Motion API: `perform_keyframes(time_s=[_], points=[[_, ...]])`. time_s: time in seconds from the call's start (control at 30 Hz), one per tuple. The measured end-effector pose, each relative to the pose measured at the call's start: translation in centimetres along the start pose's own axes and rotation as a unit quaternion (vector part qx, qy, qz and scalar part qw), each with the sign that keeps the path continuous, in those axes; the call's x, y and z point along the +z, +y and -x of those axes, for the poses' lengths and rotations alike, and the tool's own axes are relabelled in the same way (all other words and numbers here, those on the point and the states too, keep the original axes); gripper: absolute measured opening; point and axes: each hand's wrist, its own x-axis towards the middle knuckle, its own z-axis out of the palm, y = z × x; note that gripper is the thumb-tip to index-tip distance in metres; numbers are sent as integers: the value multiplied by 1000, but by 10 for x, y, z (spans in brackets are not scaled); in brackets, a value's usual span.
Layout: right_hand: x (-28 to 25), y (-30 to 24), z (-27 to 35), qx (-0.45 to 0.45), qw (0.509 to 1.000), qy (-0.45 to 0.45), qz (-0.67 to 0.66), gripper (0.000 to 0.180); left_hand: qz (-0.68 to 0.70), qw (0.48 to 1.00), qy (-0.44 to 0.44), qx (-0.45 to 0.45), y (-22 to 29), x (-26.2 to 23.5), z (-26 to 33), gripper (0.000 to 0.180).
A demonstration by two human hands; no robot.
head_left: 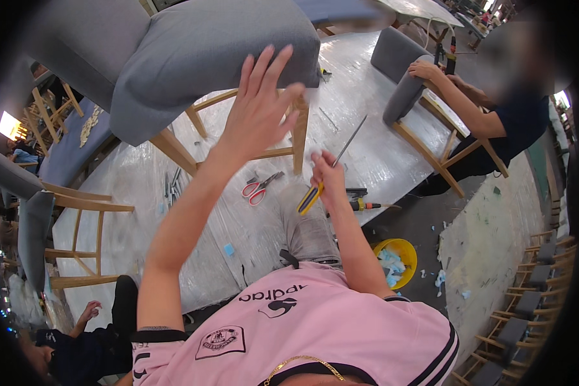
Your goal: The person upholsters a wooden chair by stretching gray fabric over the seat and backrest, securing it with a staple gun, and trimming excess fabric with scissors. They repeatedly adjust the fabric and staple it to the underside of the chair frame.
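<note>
A wooden chair with a grey padded seat [199, 51] stands on a plastic-covered work table [367, 148] in front of me. My left hand [260, 106] is open, fingers spread, against the front edge of the grey cushion above the chair's front leg [300, 138]. My right hand [327, 174] grips a screwdriver with a yellow-and-blue handle [310, 198]; its metal shaft [350, 141] points up and away toward the table, apart from the chair.
Red-handled scissors [258, 188] and another screwdriver [363, 206] lie on the table. A second person [495, 119] works on another grey chair [408, 90] at the far right. A yellow bucket of scraps [395, 260] sits on the floor. More chairs stand left [38, 219] and lower right.
</note>
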Motion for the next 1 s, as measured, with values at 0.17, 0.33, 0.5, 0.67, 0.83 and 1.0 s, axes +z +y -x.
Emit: perform_keyframes(time_s=[0.17, 0.33, 0.5, 0.67, 0.83, 1.0], points=[[52, -37, -15, -91, 994, -46, -34, 37, -200, 977, -40, 61, -41, 34, -27, 46], [73, -53, -26, -158, 985, -61, -29, 31, -140, 986, -50, 80, -35, 25, -35, 24], [93, -56, -26, -177, 980, -87, -39, 28, -119, 987, -23, 102, -39, 19, -33, 15], [116, -66, -28, -213, 972, -94, -28, 21, -38, 997, -42, 50, -43, 16, -38, 22], [136, -73, -39, -264, 962, -69, -32, 18, 1, 999, -48, 24, -49, 14, -42, 25], [136, -73, -50, -266, 963, -40, -34, 19, 13, 997, -71, 24, -51, 9, -44, 24]])
